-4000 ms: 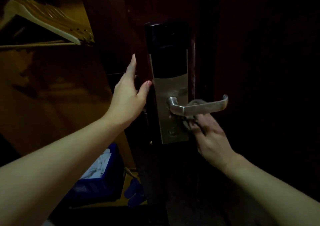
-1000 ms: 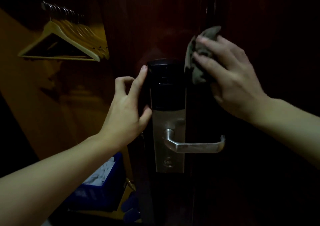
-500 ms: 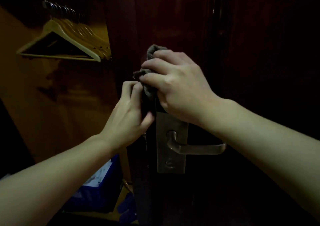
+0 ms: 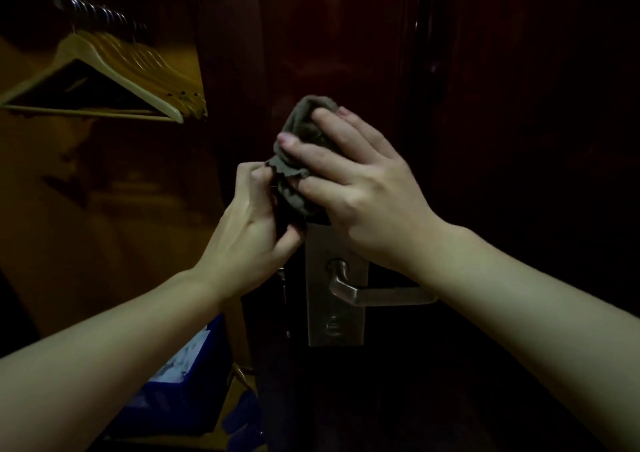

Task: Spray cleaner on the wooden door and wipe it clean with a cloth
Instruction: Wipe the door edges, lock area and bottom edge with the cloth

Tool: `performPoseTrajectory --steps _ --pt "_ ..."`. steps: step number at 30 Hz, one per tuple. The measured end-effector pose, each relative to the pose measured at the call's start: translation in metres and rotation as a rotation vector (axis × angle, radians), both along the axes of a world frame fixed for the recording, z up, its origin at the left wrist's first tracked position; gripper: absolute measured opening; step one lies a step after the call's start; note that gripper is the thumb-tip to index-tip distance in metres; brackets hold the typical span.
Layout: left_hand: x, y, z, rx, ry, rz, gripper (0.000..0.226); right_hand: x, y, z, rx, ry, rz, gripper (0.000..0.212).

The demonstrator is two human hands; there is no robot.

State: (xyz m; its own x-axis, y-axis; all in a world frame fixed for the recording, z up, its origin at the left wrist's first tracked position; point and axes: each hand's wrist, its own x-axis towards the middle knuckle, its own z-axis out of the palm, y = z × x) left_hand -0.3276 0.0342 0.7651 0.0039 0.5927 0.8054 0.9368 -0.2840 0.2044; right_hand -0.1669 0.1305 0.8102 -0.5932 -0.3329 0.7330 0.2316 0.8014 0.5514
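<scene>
head view | worn at head height | faces forward and down | close to door

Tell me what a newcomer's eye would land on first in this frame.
The two bare hands at centre draw the eye: the right hand presses a bunched grey cloth against the dark top of the lock on the wooden door, while the left hand curls round the door's edge beside it. Just below sits the metal lock plate with its lever handle. Pale wooden hangers hang at upper left.
</scene>
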Motion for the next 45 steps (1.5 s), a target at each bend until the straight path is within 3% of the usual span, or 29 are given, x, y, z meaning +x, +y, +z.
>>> performPoseTrajectory --steps 5,11,16,19,27,32,38,45 --pt "-0.004 0.0 -0.004 -0.005 0.043 0.025 0.053 0.036 0.02 -0.023 0.063 -0.13 0.025 0.03" --pt "-0.007 -0.002 -0.002 -0.027 0.057 -0.001 0.056 0.029 0.002 -0.033 0.007 -0.113 -0.043 0.034" --pt "-0.011 -0.007 -0.007 -0.071 0.06 -0.046 0.069 0.001 -0.009 -0.041 0.035 -0.223 -0.103 0.028" --pt "-0.014 -0.01 -0.012 -0.152 0.121 -0.021 0.092 0.016 -0.011 -0.05 0.024 -0.279 -0.058 0.023" --pt "-0.02 -0.015 -0.011 -0.239 0.177 -0.007 0.101 0.019 -0.01 -0.04 -0.016 -0.029 -0.056 0.028" --pt "-0.011 -0.008 -0.003 -0.189 0.109 0.033 0.089 0.026 -0.002 -0.023 -0.448 0.317 -0.03 0.055" --pt "-0.004 -0.001 -0.001 -0.162 0.054 0.059 0.092 0.032 -0.022 -0.061 -0.746 0.365 0.039 0.053" --pt "0.001 0.001 -0.005 -0.147 0.001 0.036 0.096 0.027 -0.045 -0.043 -1.144 0.537 0.165 0.054"
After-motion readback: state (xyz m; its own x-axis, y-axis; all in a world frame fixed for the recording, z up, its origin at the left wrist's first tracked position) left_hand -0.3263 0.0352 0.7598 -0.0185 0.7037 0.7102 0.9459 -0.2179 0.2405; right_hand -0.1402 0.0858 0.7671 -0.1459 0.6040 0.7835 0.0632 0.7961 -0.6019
